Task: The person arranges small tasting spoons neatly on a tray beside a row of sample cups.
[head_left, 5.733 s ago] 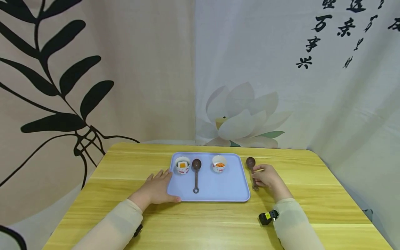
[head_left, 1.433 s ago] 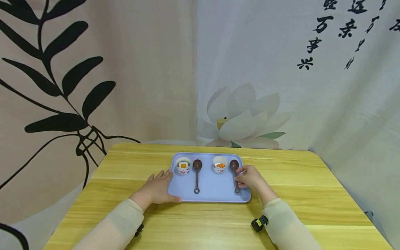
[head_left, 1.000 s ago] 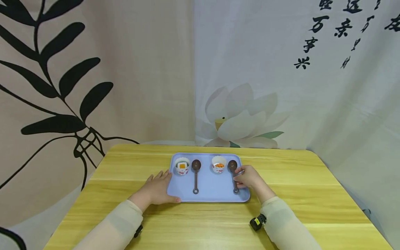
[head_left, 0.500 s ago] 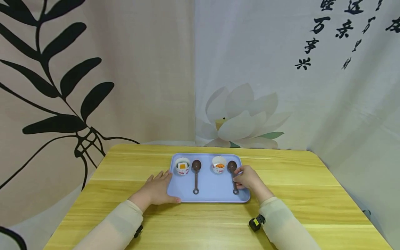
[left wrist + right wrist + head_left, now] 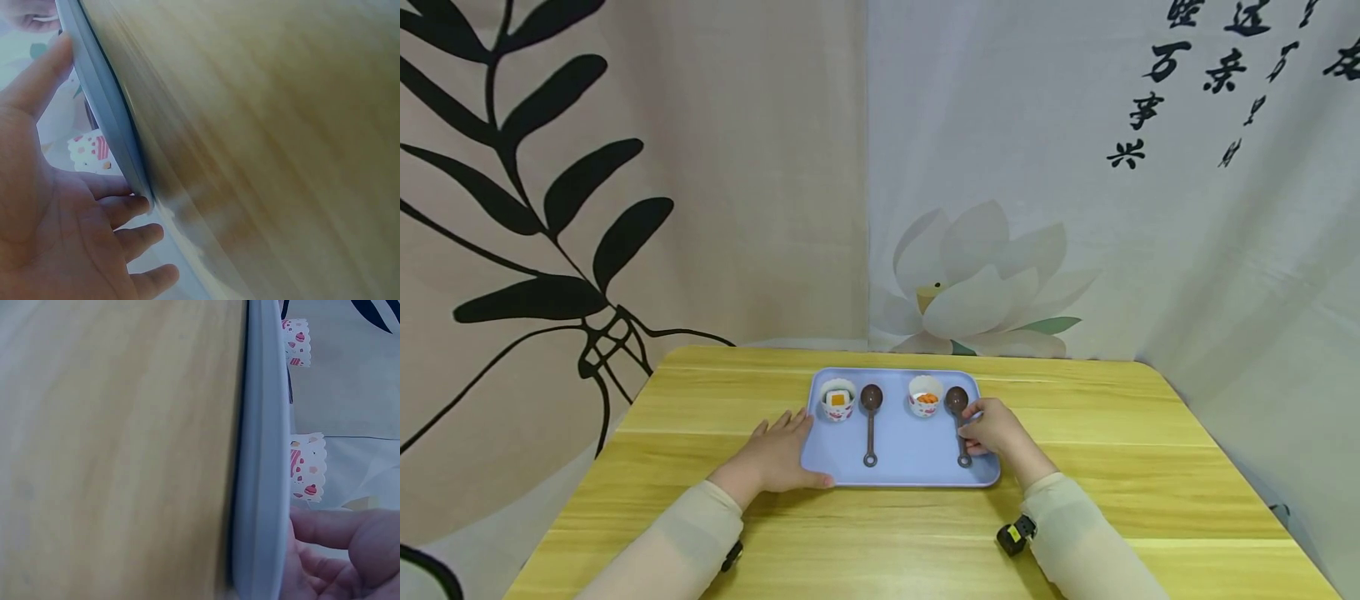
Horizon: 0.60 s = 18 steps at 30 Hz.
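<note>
A lilac tray (image 5: 910,467) lies on the table. On it stand two small patterned paper cups. The left cup (image 5: 838,410) holds a white and orange piece, the right cup (image 5: 923,407) orange bits. A brown spoon (image 5: 871,398) lies between them, handle toward me. A second brown spoon (image 5: 957,400) lies right of the right cup; my right hand (image 5: 996,429) pinches its handle, partly covering it. My left hand (image 5: 778,457) rests against the tray's left edge with fingers extended, the thumb along the near edge, also seen in the left wrist view.
The wooden table (image 5: 880,542) extends around the tray on all sides. Behind its far edge hangs a printed curtain (image 5: 760,167). A small black device (image 5: 1017,535) is at the right wrist.
My right hand has brought the second spoon from the table, right of the tray, leftward onto the tray. Over the last second it moved only slightly. The left hand has stayed in place.
</note>
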{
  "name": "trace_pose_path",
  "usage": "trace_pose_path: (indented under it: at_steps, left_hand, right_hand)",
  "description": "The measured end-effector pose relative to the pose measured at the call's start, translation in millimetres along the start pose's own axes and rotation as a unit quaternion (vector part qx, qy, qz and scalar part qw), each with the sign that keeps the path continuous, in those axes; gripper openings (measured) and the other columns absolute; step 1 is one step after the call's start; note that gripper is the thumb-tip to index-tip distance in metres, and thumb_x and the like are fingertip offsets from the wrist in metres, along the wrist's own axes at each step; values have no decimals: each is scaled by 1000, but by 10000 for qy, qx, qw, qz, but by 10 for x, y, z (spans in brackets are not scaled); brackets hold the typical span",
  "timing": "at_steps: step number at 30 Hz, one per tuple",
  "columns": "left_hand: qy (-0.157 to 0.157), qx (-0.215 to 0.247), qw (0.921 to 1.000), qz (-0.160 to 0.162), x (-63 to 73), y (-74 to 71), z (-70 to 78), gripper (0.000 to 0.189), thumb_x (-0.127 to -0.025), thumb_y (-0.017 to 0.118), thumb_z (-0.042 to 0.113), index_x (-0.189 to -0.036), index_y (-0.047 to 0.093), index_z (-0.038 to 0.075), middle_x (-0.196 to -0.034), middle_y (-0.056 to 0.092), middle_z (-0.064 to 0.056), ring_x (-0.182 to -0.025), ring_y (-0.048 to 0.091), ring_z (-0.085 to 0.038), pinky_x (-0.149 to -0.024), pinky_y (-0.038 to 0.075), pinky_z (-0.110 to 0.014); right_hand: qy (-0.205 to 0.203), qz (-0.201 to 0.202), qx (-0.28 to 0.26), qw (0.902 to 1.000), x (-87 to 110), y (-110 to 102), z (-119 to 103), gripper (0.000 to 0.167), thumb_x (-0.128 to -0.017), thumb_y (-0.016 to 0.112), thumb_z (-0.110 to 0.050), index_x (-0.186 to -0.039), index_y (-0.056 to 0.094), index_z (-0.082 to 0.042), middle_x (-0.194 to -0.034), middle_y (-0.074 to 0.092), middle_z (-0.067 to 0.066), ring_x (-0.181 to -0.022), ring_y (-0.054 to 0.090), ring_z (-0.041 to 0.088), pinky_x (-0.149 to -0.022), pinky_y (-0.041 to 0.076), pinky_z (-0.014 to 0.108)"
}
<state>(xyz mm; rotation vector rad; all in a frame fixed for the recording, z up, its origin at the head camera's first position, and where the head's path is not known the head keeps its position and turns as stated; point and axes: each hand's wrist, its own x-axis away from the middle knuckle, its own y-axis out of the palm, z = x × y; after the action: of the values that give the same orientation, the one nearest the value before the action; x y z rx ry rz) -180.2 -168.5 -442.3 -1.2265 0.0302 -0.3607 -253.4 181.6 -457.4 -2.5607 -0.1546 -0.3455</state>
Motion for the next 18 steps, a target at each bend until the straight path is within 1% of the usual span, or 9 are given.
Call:
trace_pose_path:
  at_steps: [9, 18]
  left_hand:
    - [-18, -26, 10000, -23, -1, 1, 0, 118, -75, 74, 69, -152, 31, -9, -160, 27, -26, -146, 22, -49, -115, 13, -68]
    - [1, -19, 10000, -25, -6, 7, -11, 118, -74, 74, 69, -152, 31, -9, -159, 27, -25, -146, 22, -49, -115, 13, -68]
  right_hand:
    - [10, 14, 19, 10000, -19, 2, 19, 23, -86, 70, 9, -105, 58, 6, -74, 61, 13, -57, 62, 17, -55, 60, 32]
    - [73, -25, 105, 9999, -36, 1, 26, 24, -86, 70, 9, -106, 58, 5, -73, 61, 14, -57, 63, 18, -55, 60, 32]
